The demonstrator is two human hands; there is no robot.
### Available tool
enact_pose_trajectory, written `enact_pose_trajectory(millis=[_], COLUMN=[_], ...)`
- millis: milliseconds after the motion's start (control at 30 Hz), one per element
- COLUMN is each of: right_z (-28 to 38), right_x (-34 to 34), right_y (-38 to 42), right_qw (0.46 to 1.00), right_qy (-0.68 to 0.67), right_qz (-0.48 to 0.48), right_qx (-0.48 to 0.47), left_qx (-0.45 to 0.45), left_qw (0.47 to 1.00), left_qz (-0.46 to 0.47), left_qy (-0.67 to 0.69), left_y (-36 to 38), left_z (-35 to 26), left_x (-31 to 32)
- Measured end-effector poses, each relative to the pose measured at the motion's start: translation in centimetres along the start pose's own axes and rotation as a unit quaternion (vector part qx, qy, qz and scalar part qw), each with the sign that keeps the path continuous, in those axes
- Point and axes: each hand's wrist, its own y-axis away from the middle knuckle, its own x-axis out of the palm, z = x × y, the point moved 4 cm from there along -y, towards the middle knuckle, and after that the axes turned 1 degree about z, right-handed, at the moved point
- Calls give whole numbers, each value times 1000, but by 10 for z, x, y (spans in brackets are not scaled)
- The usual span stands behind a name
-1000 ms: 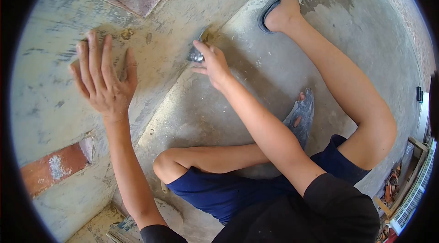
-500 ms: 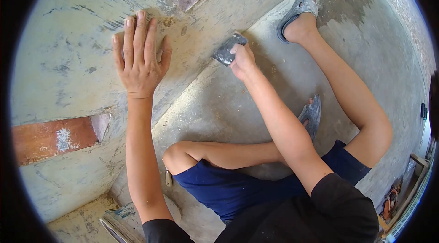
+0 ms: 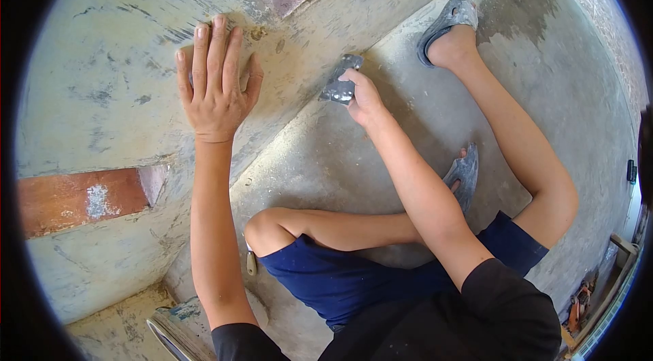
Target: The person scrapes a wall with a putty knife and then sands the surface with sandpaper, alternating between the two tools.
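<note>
My left hand (image 3: 216, 92) lies flat on the pale, patchy plastered wall (image 3: 88, 109), fingers stretched out and slightly spread. Gripped in my right hand (image 3: 365, 99) is a dark sanding block (image 3: 338, 81), a flat rectangular piece with whitish specks. It rests against the low part of the wall, just above where the wall meets the floor. My thumb is on its near side, and the other fingers are mostly hidden.
Pale dust lies along the wall's foot on the grey concrete floor (image 3: 326, 157). Reddish recesses (image 3: 88, 201) interrupt the wall. A small tool handle (image 3: 251, 263) lies by my knee, and a container (image 3: 180, 327) stands at lower left. A damp patch (image 3: 517, 11) darkens the floor.
The sanding block has turned and shifted slightly down in the view, with my right hand. My left hand stays flat on the wall; the whole view has shifted slightly.
</note>
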Motion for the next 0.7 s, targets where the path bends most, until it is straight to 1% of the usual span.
enact_pose_trajectory(millis=[67,133,200,267,300,367,500,567,600,667,700], right_z=[0,11,11,7,3,3,-1,-2,-4,-1,0], right_x=[5,24,30,28,25,18,28,31,30,25,24], right_y=[5,24,28,23,18,12,3,3,2,8,13], right_qw=[999,1000,999,996,996,987,991,991,991,974,974], right_qy=[-39,-19,0,7,7,29,-19,41,42,116,116], right_qz=[2,-14,-31,-44,-45,-87,-84,-79,-77,-134,-132], right_qx=[-2,-14,-28,-82,-83,-129,-102,-100,-100,-142,-141], left_qx=[-1,-3,-3,-3,-2,-2,-3,-2,-2,-2,-1], left_qw=[1000,1000,1000,1000,1000,1000,1000,1000,1000,1000,1000], left_qz=[0,0,-4,-3,-3,-5,1,-1,-2,-4,-4], left_qy=[3,6,4,6,6,6,-2,-1,-1,1,3], left_y=[0,1,0,0,0,0,0,0,-1,0,0], left_z=[0,0,-1,0,0,-1,-1,-2,-1,-1,0], left_x=[0,1,0,0,0,0,0,0,0,1,1])
